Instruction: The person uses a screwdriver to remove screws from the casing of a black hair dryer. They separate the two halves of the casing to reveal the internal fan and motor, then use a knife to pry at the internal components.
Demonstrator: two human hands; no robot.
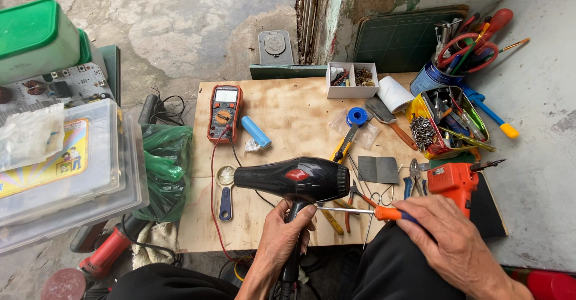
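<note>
The left hand (277, 233) closes its grip around the handle of the glossy black plastic hair dryer (292, 180), held above the near edge of the plywood desk (288, 111). The right hand (451, 243) grips an orange-handled screwdriver (366, 211), tip at the handle joint. The tip could slip and gouge the nearby thumb.

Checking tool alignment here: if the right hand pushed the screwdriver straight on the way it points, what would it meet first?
Probably the hair dryer: the right hand aims the screwdriver leftward at its handle top, the tip seemingly already there.

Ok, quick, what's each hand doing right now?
Left hand: closed around the black hair dryer handle.
Right hand: closed on the orange-handled screwdriver.
</note>
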